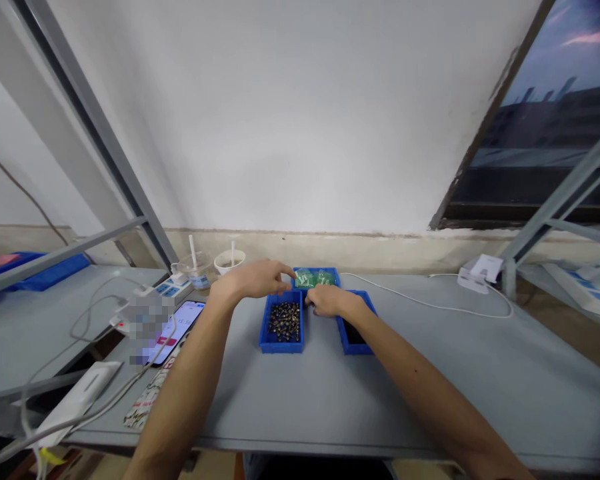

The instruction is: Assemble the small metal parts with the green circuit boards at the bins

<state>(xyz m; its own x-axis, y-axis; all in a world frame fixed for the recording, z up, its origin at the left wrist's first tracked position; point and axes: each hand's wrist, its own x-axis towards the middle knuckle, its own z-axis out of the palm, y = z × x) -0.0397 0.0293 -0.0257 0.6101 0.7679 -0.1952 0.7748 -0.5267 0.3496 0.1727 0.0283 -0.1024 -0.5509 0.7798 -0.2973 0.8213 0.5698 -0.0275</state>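
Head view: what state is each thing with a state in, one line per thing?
Left hand: fingers pinched, above the bin of small dark parts; a held part cannot be made out.
Right hand: curled, between the bins; contents hidden.
Bin of small dark parts: open, partly filled.
Bin of green pieces: open, holds pieces.
Right bin: open, interior dark.
Phone: screen lit.

Both bare forearms reach forward from the bottom edge and converge toward the middle. The left hand (256, 278) is held palm down with the wrist slightly raised, its fingers curled and the thumb and forefinger tips pinched close together. The right hand (329, 300) sits lower, knuckles up, fingers bent inward in a loose fist, its fingertips hidden from view.
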